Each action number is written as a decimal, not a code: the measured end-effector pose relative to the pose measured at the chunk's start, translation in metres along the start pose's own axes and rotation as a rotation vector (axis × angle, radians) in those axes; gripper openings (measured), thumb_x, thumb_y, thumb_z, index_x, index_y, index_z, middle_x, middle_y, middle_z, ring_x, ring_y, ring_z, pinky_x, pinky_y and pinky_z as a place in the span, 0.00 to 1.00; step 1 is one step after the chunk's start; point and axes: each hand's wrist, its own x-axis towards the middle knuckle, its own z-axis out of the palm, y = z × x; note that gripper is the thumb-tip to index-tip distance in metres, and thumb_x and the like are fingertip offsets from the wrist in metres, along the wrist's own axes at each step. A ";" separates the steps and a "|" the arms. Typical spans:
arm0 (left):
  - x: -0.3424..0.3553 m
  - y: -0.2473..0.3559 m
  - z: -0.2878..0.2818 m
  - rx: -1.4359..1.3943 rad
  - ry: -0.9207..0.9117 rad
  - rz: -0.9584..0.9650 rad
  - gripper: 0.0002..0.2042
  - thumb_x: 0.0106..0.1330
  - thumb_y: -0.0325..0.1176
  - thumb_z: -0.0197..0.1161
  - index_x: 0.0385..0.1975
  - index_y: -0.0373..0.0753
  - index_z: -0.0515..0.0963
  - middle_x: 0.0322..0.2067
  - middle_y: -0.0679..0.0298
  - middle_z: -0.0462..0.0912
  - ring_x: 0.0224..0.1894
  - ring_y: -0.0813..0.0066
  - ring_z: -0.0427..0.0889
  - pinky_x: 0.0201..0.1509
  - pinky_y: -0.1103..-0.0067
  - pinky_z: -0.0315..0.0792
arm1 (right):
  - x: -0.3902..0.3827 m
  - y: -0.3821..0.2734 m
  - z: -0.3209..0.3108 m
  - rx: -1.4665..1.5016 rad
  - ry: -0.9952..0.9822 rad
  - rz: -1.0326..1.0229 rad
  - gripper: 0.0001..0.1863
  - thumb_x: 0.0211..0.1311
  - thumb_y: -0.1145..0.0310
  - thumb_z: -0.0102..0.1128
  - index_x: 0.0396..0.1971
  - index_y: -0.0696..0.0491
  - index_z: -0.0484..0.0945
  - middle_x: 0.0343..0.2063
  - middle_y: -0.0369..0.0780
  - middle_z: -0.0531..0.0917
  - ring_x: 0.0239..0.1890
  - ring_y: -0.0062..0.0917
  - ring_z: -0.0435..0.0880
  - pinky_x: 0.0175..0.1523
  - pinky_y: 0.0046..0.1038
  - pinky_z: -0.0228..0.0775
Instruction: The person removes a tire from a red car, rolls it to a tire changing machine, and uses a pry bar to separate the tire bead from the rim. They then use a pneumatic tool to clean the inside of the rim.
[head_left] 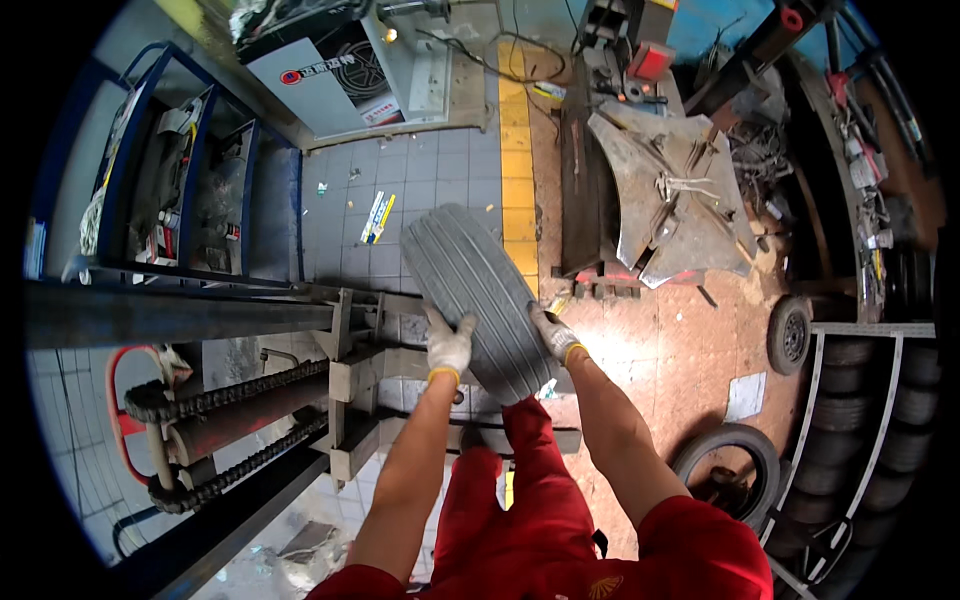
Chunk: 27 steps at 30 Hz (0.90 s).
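Note:
A dark tyre [470, 270] with long straight tread grooves is held slanting in front of my legs, its tread facing up. My left hand [448, 342], in a pale work glove with a yellow cuff, grips the tyre's left side. My right hand [555, 335], gloved the same way, grips its right side, the fingers partly hidden behind the rubber. Below the tyre are my red trousers [540, 470], and just left of it stands a steel lift frame [340, 390] with heavy chains [250, 385].
A blue shelf unit [205, 190] stands far left, a boxy cabinet [310, 75] at the back. To the right are a tyre machine's metal turntable [635, 220], a wheel [790, 335], a loose tyre [750, 450] and racks of tyres [845, 410]. A yellow stripe [517, 220] crosses the floor.

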 end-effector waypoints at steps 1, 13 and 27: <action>0.005 -0.004 -0.008 -0.014 0.008 0.005 0.56 0.67 0.53 0.71 0.82 0.28 0.41 0.80 0.38 0.53 0.82 0.45 0.55 0.84 0.69 0.54 | -0.010 0.006 0.006 0.092 -0.018 0.039 0.53 0.67 0.24 0.51 0.76 0.55 0.68 0.72 0.56 0.73 0.77 0.47 0.68 0.79 0.37 0.58; 0.078 0.022 0.026 0.113 -0.194 -0.016 0.57 0.71 0.65 0.59 0.83 0.38 0.30 0.80 0.35 0.52 0.81 0.45 0.58 0.82 0.65 0.58 | 0.083 -0.104 -0.004 -0.077 0.068 0.045 0.63 0.63 0.26 0.59 0.81 0.61 0.50 0.78 0.58 0.61 0.82 0.48 0.57 0.83 0.38 0.52; 0.385 0.150 0.001 0.188 0.015 0.349 0.56 0.67 0.61 0.68 0.81 0.29 0.44 0.78 0.35 0.55 0.80 0.38 0.56 0.84 0.62 0.55 | 0.299 -0.263 0.027 -0.002 0.298 0.001 0.63 0.67 0.22 0.51 0.80 0.65 0.49 0.77 0.62 0.61 0.81 0.52 0.58 0.82 0.42 0.53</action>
